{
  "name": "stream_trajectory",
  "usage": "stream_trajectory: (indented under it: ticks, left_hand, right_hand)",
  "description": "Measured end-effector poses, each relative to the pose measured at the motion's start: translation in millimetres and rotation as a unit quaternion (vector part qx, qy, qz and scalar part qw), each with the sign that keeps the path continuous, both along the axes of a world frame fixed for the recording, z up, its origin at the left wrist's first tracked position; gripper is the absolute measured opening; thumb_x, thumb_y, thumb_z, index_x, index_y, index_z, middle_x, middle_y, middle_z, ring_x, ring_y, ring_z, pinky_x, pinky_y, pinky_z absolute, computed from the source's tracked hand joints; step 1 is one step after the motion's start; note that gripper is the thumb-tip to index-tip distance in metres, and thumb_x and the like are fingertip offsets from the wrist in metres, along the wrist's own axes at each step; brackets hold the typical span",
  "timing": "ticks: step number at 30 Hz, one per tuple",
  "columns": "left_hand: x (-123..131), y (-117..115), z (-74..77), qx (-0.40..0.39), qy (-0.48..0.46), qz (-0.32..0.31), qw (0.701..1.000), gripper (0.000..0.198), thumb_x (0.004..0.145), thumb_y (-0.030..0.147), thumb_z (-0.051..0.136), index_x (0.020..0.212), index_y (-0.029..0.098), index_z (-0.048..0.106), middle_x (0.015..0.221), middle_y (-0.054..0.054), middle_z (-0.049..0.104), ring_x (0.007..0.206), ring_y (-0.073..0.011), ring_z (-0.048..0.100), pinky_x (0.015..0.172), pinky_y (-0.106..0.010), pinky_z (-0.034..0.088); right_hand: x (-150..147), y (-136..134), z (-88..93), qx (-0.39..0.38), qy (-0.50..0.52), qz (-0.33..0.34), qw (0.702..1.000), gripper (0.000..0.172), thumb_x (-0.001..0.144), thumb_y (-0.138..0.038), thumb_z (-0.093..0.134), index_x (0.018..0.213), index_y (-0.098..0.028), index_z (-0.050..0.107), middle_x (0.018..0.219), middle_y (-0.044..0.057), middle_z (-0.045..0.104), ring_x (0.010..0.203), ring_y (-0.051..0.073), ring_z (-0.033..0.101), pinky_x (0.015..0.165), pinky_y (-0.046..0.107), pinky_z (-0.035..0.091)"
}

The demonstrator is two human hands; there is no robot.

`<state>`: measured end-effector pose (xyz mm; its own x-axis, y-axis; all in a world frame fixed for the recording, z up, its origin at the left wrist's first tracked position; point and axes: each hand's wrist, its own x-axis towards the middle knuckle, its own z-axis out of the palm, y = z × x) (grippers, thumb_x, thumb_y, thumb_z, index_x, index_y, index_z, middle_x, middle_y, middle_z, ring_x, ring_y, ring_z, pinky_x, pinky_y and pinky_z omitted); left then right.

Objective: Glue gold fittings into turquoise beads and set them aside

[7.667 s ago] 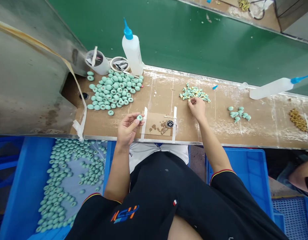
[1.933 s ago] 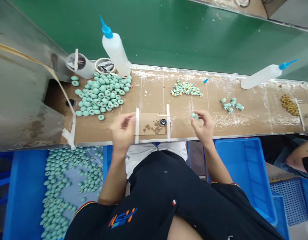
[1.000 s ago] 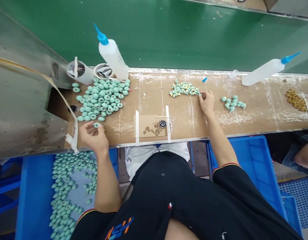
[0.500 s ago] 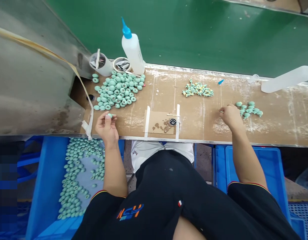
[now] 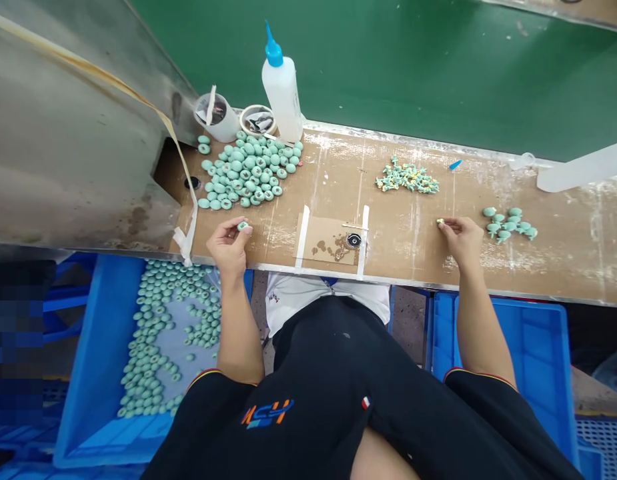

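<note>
My left hand (image 5: 229, 247) pinches a mint-green hollow piece (image 5: 243, 226), egg-shaped, with an opening facing up. It is just in front of a heap of similar green pieces (image 5: 248, 167) on the cardboard-covered bench. My right hand (image 5: 461, 241) has a tiny yellowish-green piece (image 5: 440, 221) between thumb and fingertips. To its right lies a small group of green pieces with bits attached (image 5: 508, 223). Farther back is a pile of small green-and-yellow parts (image 5: 407, 178). Between my hands, a taped cardboard patch (image 5: 318, 230) carries wet spots and a small black round dish (image 5: 353, 241).
A white bottle with a blue nozzle (image 5: 282, 87), a cup (image 5: 221, 120) and a tape roll (image 5: 258, 120) stand back left. Another bottle (image 5: 583, 167) lies at right. A blue crate (image 5: 95, 360) of green pieces is below left, another blue crate (image 5: 528, 360) below right.
My left hand has turned the green piece so its opening shows. My right hand now shows a tiny piece at its fingertips, slightly farther from the group on the right. The view has shifted.
</note>
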<state>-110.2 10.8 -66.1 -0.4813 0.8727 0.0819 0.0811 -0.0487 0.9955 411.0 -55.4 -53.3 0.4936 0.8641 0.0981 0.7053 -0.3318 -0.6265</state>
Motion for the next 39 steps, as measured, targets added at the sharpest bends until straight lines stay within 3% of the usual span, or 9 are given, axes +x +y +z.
stream_trajectory:
  ticks: [8, 12, 18, 22, 27, 32, 36, 39]
  left_hand:
    - [-4.4, -1.4, 8.6, -0.016, 0.007, -0.013, 1.000, 0.040, 0.056, 0.036, 0.093, 0.084, 0.019, 0.070, 0.081, -0.001, 0.072, 0.068, -0.0121, 0.064, 0.061, -0.024, 0.052]
    - [-10.9, -4.5, 5.5, 0.010, -0.016, 0.026, 0.999, 0.038, 0.063, 0.039, 0.089, 0.086, 0.020, 0.065, 0.081, 0.000, 0.066, 0.061, -0.0099, 0.057, 0.054, -0.023, 0.047]
    - [-23.7, -9.9, 3.8, 0.002, -0.017, 0.046, 0.999, 0.042, 0.060, 0.040, 0.090, 0.085, 0.021, 0.061, 0.077, 0.004, 0.059, 0.056, -0.0076, 0.047, 0.051, -0.022, 0.043]
    - [-21.6, -17.2, 8.4, -0.001, -0.006, 0.010, 1.000, 0.040, 0.055, 0.040, 0.094, 0.077, 0.019, 0.068, 0.083, 0.000, 0.064, 0.065, -0.0104, 0.056, 0.056, -0.023, 0.047]
    - [10.0, -27.5, 19.0, 0.002, -0.064, -0.090, 0.994, 0.046, 0.062, 0.052, 0.092, 0.095, 0.021, 0.081, 0.099, -0.007, 0.077, 0.076, -0.0162, 0.069, 0.073, -0.031, 0.061]
    - [51.1, -30.4, 22.6, 0.021, -0.137, -0.173, 0.975, 0.047, 0.068, 0.062, 0.090, 0.092, 0.022, 0.082, 0.094, -0.009, 0.081, 0.077, -0.0211, 0.075, 0.075, -0.037, 0.065]
    - [70.5, -31.9, 21.4, 0.030, -0.179, -0.239, 0.954, 0.047, 0.069, 0.054, 0.094, 0.102, 0.022, 0.082, 0.092, -0.008, 0.080, 0.072, -0.0199, 0.075, 0.067, -0.035, 0.066]
    - [77.8, -34.9, 19.7, 0.029, -0.197, -0.265, 0.943, 0.040, 0.069, 0.048, 0.096, 0.097, 0.022, 0.083, 0.093, -0.007, 0.078, 0.073, -0.0181, 0.075, 0.071, -0.034, 0.067]
  right_hand:
    - [-12.1, -4.8, -4.3, 0.026, -0.009, -0.016, 0.999, 0.014, 0.079, -0.035, 0.068, 0.082, -0.022, 0.068, 0.086, 0.003, 0.062, 0.063, 0.019, 0.061, 0.074, 0.046, 0.061]
    - [-17.3, -5.0, -1.6, 0.024, -0.013, -0.026, 0.999, 0.013, 0.079, -0.035, 0.066, 0.081, -0.022, 0.065, 0.086, 0.002, 0.059, 0.061, 0.018, 0.058, 0.074, 0.044, 0.059]
    - [-25.7, -4.5, 3.1, 0.017, -0.013, -0.025, 0.999, 0.013, 0.077, -0.035, 0.066, 0.079, -0.022, 0.065, 0.084, 0.003, 0.060, 0.064, 0.019, 0.060, 0.078, 0.045, 0.058]
    - [-43.8, -5.9, 8.0, 0.015, -0.026, -0.016, 0.999, 0.017, 0.079, -0.040, 0.064, 0.081, -0.023, 0.065, 0.083, 0.005, 0.068, 0.076, 0.024, 0.066, 0.080, 0.047, 0.059]
    - [-87.6, -11.4, 32.6, 0.031, 0.018, 0.106, 0.994, 0.024, 0.087, -0.047, 0.065, 0.092, -0.024, 0.070, 0.088, 0.008, 0.076, 0.078, 0.025, 0.072, 0.075, 0.042, 0.062]
    - [-126.7, -10.5, 61.9, 0.029, 0.038, 0.246, 0.968, 0.020, 0.093, -0.043, 0.067, 0.094, -0.025, 0.074, 0.092, 0.007, 0.078, 0.078, 0.023, 0.073, 0.076, 0.040, 0.063]
    - [-142.4, -8.1, 65.7, 0.019, 0.008, 0.336, 0.942, 0.015, 0.097, -0.034, 0.065, 0.096, -0.024, 0.076, 0.095, 0.007, 0.078, 0.077, 0.021, 0.073, 0.076, 0.038, 0.063]
    - [-148.3, -6.5, 62.0, 0.018, -0.033, 0.363, 0.931, 0.015, 0.100, -0.030, 0.062, 0.100, -0.025, 0.076, 0.102, 0.008, 0.077, 0.082, 0.023, 0.074, 0.079, 0.039, 0.063]
